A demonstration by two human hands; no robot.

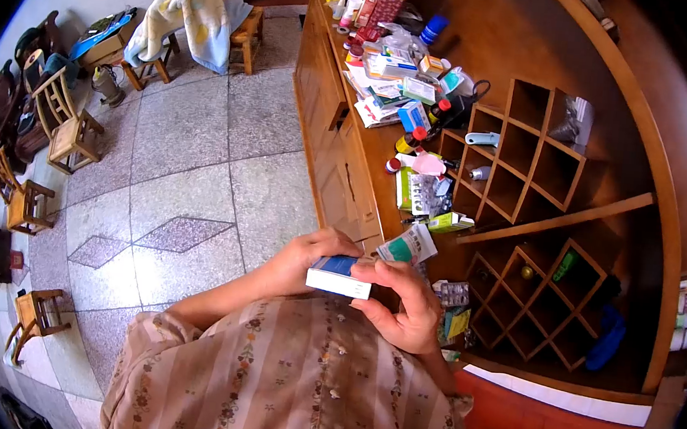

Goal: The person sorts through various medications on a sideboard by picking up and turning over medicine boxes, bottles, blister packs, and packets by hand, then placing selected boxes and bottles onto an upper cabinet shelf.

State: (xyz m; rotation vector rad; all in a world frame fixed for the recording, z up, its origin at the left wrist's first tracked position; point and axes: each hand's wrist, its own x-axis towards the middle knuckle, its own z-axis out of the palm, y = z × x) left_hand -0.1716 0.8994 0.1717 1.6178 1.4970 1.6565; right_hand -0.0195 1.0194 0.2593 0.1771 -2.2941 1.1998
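Observation:
A small blue and white medicine box is held between my two hands in front of my shirt. My left hand grips it from the left and behind, with part of its fingers hidden by the box. On the other side, my right hand pinches the right end, thumb below and index finger above. Just beyond the hands, a green and white packet lies at the cabinet's edge. Blister packs and a green and white carton are farther along the counter.
A wooden cabinet stands ahead to the right, its top crowded with medicine boxes, papers and red-capped bottles. Lattice shelves rise at its back. Wooden chairs and a towel-draped seat stand on the tiled floor at left.

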